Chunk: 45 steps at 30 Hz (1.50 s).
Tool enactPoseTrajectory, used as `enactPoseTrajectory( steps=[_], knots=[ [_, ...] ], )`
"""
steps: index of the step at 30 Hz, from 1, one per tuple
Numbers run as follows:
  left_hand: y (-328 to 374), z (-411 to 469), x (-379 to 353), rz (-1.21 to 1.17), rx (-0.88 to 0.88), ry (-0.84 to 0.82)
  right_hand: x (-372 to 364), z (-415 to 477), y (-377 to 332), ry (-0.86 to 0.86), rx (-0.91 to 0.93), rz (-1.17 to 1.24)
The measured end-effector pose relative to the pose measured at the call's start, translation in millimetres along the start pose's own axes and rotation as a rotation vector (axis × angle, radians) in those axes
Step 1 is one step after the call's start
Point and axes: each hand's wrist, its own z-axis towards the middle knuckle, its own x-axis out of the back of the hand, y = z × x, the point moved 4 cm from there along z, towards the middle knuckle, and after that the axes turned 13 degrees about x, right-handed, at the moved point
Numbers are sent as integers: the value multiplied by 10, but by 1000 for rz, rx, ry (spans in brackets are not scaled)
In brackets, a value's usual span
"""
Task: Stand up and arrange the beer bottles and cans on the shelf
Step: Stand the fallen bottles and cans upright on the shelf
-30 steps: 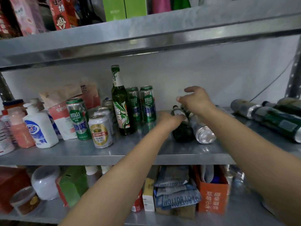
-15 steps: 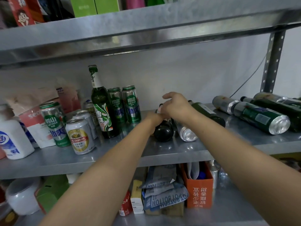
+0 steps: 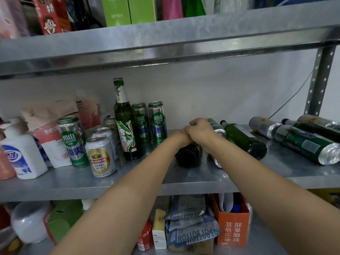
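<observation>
Our right hand [image 3: 201,131] seems to hold the lying dark bottle [image 3: 186,157], the grip of our left hand [image 3: 180,138] is hidden; we should raise the neck slowly.

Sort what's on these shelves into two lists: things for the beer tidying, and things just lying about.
For the job: upright green bottle, two tall green cans beside it, yellow-label can, dark bottle lying mid-shelf, lying green bottle right of it, lying green can far right.

Lying about: white pump bottle, red-and-white pouch, orange box, blue packets.
</observation>
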Motion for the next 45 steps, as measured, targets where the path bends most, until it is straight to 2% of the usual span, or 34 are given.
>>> enactPoseTrajectory(
  steps=[1, 3, 4, 8, 10, 12, 15, 18, 22, 26, 33, 40, 45],
  knots=[
    [41, -45, -26, 31, -59, -40, 9, 8, 26, 11, -12, -1],
    [92, -91, -58, 110, -67, -87, 22, 9, 83, 32, -41, 15],
    [92, -75, -76, 167, -100, -69, 23, 8, 107, 37, -48, 24],
    [-17, 7, -82, 143, -52, -21, -16, 20, 139, 31, -53, 39],
    [-63, 54, -30, 132, -99, 29, -45, 51, 117, 27, -49, 25],
    [-148, 84, 0, 50, -84, 62, -60, 77, 79, 16, -50, -11],
    [-308, 91, 34, -329, -32, 108, -100, 102, 36, 2, -60, -2],
    [-365, 134, 62, -489, -126, 159, -166, 151, 9, -33, -65, 27],
    [-384, 185, 49, -745, -266, 56, -191, 274, -50, -130, -74, 74],
    [-321, 223, 5, -835, -406, -2, -196, 381, -68, -219, -96, 68],
    [-209, 421, -20, -754, -518, 30, -201, 536, 12, -154, -47, -121],
    [-304, 502, -11, -527, -447, 248, -362, 780, 141, -107, -33, -115],
    [-327, 533, -73, -355, -374, 277, -455, 957, 217, -120, -58, -117]
  ],
)
